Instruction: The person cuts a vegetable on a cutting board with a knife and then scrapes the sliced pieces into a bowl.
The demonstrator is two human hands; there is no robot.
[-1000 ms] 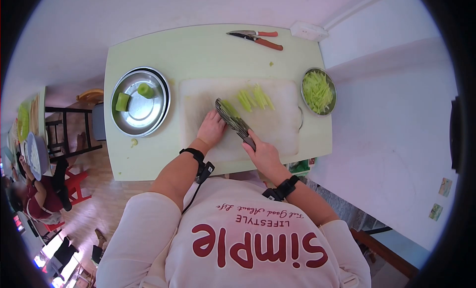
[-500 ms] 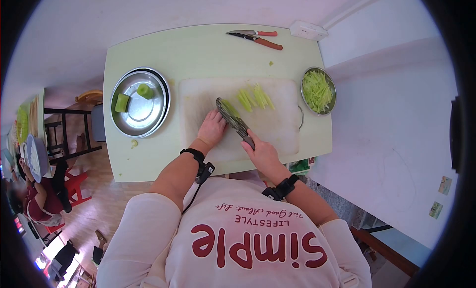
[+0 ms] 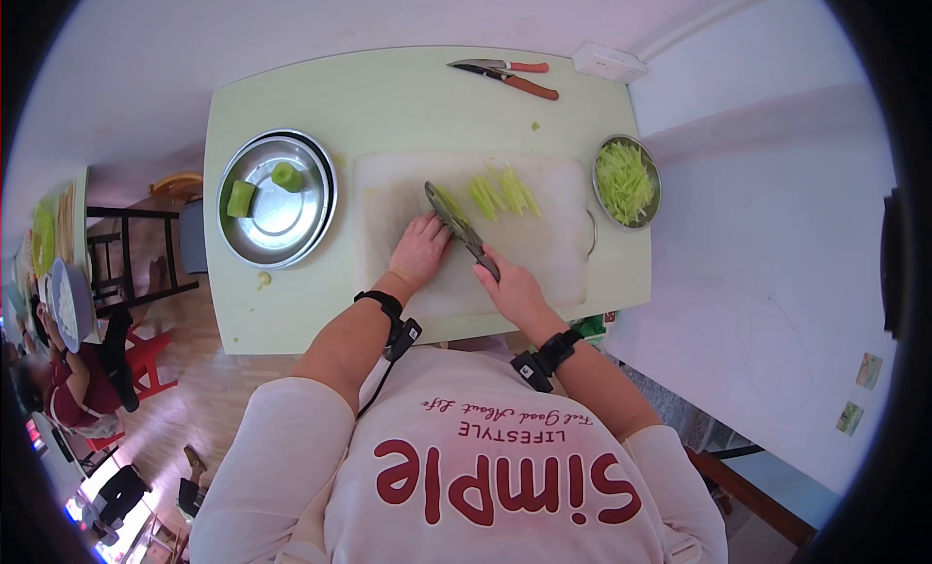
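My right hand (image 3: 510,288) grips the dark handle of a cleaver (image 3: 450,217), whose blade lies edge-down on the white cutting board (image 3: 553,263). My left hand (image 3: 421,248) rests on the board just left of the blade, fingers pressing a green vegetable piece (image 3: 446,202) against it. Cut green strips (image 3: 503,192) lie on the board to the right of the blade.
A steel plate (image 3: 277,224) at the left holds two green chunks (image 3: 262,187). A small steel bowl (image 3: 626,181) of green strips sits at the right edge. Two red-handled knives (image 3: 510,76) lie at the table's far side. Another person (image 3: 53,389) sits at lower left.
The cleaver blade has turned more edge-on and shifted slightly forward over the vegetable; my right hand moved a little up and left. My left hand stays put.
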